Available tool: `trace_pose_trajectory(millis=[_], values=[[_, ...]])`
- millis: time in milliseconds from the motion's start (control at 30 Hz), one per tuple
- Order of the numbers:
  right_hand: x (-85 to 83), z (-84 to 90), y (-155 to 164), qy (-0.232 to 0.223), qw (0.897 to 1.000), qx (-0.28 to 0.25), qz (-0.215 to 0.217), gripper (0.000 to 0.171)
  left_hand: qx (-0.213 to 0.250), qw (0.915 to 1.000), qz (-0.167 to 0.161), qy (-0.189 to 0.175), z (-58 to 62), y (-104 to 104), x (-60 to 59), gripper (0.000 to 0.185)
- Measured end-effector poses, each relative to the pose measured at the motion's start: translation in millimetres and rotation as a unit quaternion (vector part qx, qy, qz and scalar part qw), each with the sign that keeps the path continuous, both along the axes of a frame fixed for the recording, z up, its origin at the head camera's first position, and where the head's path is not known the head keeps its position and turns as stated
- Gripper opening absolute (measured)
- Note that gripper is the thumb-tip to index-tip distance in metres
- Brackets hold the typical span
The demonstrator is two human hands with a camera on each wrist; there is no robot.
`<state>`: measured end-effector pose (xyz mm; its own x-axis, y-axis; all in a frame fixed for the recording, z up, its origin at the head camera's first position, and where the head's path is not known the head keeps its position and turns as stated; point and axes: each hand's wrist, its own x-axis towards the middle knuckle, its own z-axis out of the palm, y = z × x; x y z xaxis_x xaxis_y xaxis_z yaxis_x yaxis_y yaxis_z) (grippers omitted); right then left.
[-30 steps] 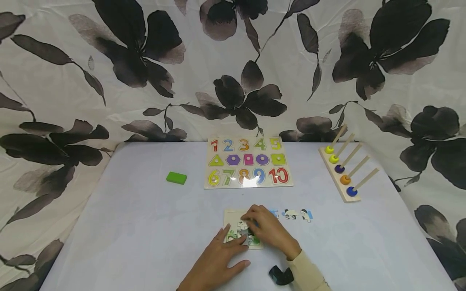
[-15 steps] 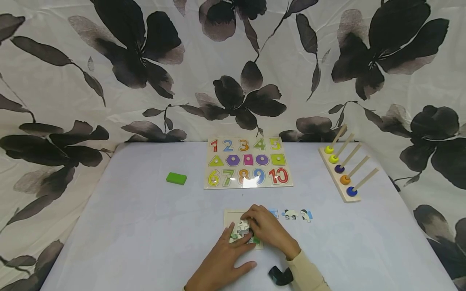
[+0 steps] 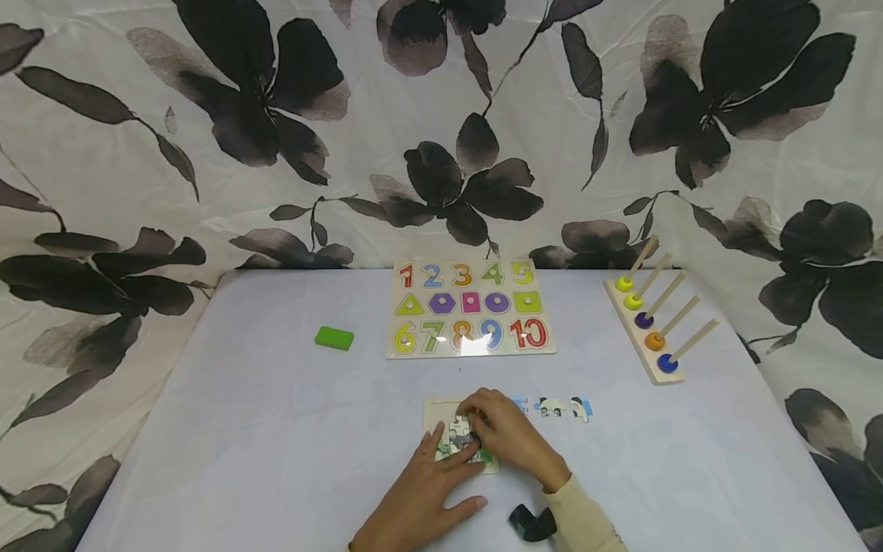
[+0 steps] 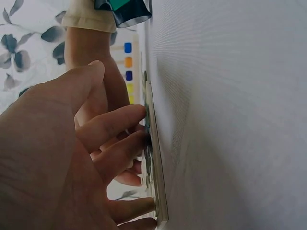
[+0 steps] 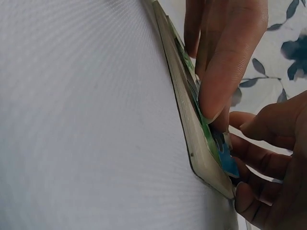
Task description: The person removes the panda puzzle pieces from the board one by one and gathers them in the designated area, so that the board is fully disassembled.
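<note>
A small wooden jigsaw tray [image 3: 434, 409] lies near the front middle of the table, with several fitted puzzle pieces [image 3: 458, 435] in green, grey and white. My left hand [image 3: 426, 489] is spread over its lower left part, straight fingertips pressing on the pieces. At the tray's right side, my right hand [image 3: 513, 437] bends its fingers around a puzzle piece. That blue puzzle piece [image 5: 229, 163] shows in the right wrist view, slightly raised at the tray's edge between thumb and fingers. The head view hides it behind the hand.
Loose puzzle pieces [image 3: 550, 407] lie right of the tray. Behind it sits a number-and-shape board [image 3: 471, 322]. A green block [image 3: 334, 338] is left of that board, and a peg stand [image 3: 641, 337] with colored beads is at right. A black curved object [image 3: 533, 523] is beside the right sleeve.
Over the last second my left hand has slid a little to the right across the tray, its fingers now closer to the right hand. The right hand stays nearly still at the tray.
</note>
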<state>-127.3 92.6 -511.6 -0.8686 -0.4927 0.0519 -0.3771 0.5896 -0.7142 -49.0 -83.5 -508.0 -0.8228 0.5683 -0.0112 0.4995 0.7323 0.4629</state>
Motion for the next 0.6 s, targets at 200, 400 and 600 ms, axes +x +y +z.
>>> trace_pose_trajectory(millis=[200, 400, 600], values=[[-0.7, 0.3, -1.5, -0.019, 1.000, -0.013, 0.000, 0.013, 0.000, 1.0000, -0.002, 0.005, -0.5, -0.8, 0.4, 0.045], [-2.2, 0.9, -1.2, -0.034, 0.999, -0.028, 0.007, 0.010, -0.001, 0.9998, -0.008, 0.016, -1.9, -1.2, 0.2, 0.044], [-4.3, 1.4, 2.1, -0.044, 0.998, -0.031, 0.017, 0.013, -0.002, 0.9999, -0.006, 0.013, -1.2, -1.9, 0.2, 0.045]])
